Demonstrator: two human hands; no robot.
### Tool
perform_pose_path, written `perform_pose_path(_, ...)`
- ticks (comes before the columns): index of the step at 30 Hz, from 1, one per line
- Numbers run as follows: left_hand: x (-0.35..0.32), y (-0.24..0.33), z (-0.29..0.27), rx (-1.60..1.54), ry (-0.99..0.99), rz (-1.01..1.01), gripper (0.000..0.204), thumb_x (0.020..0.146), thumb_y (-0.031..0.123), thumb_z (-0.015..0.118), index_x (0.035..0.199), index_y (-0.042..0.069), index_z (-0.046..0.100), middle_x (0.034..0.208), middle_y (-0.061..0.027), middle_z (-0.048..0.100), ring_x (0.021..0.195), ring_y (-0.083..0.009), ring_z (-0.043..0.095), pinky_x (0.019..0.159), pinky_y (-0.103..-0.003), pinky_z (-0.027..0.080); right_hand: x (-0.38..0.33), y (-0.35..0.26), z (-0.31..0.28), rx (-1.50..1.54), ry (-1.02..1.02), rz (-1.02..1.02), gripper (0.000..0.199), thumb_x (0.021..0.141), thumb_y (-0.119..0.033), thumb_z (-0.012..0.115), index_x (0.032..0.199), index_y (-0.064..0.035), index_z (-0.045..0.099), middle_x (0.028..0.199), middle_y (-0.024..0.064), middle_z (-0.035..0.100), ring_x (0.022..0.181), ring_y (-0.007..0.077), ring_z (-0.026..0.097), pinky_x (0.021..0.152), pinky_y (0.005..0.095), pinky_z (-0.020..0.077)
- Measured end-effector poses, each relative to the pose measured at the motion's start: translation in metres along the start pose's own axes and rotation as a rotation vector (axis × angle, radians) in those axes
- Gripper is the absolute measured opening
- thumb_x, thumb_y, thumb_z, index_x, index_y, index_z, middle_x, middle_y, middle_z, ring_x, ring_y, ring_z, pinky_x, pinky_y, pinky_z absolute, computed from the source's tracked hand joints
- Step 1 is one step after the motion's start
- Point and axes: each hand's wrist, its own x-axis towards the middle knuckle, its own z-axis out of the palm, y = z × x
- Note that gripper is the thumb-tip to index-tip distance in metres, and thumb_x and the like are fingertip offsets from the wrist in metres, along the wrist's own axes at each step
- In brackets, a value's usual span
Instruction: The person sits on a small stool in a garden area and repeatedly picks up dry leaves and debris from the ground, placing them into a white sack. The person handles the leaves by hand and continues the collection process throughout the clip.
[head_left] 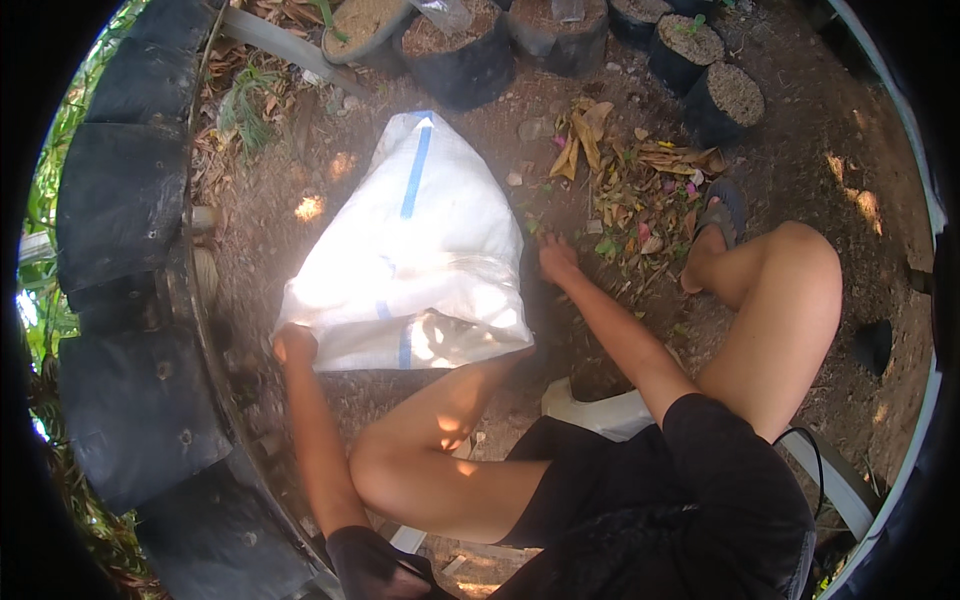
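Note:
A white woven sack (455, 215) with a blue stripe lies in front of me, its wide mouth toward me and its narrow end pointing away. My left hand (295, 345) is closed on the sack's near left corner at the rim. To the right of the sack, my right hand (557, 260) reaches low over the soil, fingers a little apart, with nothing visible in them. Beyond it lies a heap of dry leaves and petals (640, 205). The inside of the sack is hidden.
Black grow bags of soil (458, 65) stand along the far side. Dark hanging panels (125, 200) line the left. My sandalled foot (715, 225) rests beside the leaf heap. A pale seat (600, 412) is under me. Some dry leaves (225, 120) lie at the far left.

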Motion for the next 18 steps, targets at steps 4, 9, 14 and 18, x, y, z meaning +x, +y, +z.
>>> perform_pose_path(4, -0.008, -0.001, 0.003, -0.146, 0.160, 0.088, 0.022, 0.072, 0.018, 0.055, 0.083, 0.002, 0.065, 0.090, -0.0164, 0.063, 0.084, -0.0277, 0.062, 0.071, -0.034, 0.050, -0.008, 0.013, 0.023, -0.072, 0.046, -0.053, 0.026, 0.071, -0.013, 0.061, 0.095, -0.0044, 0.062, 0.123, 0.0115, 0.041, 0.110, 0.0304, 0.042, 0.087, 0.0397, 0.0415)
perform_pose_path(9, -0.001, 0.000, 0.004, -0.248, 0.133, 0.053, 0.020, 0.067, 0.013, 0.058, 0.081, 0.000, 0.064, 0.084, -0.0173, 0.063, 0.078, -0.0266, 0.063, 0.066, -0.034, 0.050, -0.023, 0.032, 0.036, -0.113, 0.188, -0.152, 0.020, 0.070, -0.012, 0.061, 0.087, -0.0046, 0.065, 0.114, 0.0118, 0.047, 0.108, 0.0284, 0.044, 0.087, 0.0410, 0.0393)
perform_pose_path(14, 0.008, -0.001, 0.006, -0.240, 0.037, 0.097, 0.019, 0.061, 0.007, 0.059, 0.078, -0.002, 0.062, 0.076, -0.0173, 0.063, 0.068, -0.0239, 0.064, 0.058, -0.032, 0.050, -0.040, 0.044, 0.040, -0.107, 0.130, -0.137, 0.018, 0.070, -0.012, 0.057, 0.085, -0.0036, 0.064, 0.106, 0.0145, 0.053, 0.102, 0.0295, 0.048, 0.083, 0.0406, 0.0420)
perform_pose_path(18, 0.009, 0.003, 0.003, -0.256, -0.021, 0.117, 0.018, 0.058, 0.003, 0.060, 0.075, -0.003, 0.060, 0.069, -0.0168, 0.063, 0.060, -0.0220, 0.065, 0.052, -0.031, 0.051, -0.056, 0.048, 0.040, -0.102, 0.059, -0.105, 0.018, 0.071, -0.011, 0.059, 0.087, -0.0049, 0.065, 0.104, 0.0136, 0.055, 0.102, 0.0281, 0.050, 0.082, 0.0406, 0.0429)
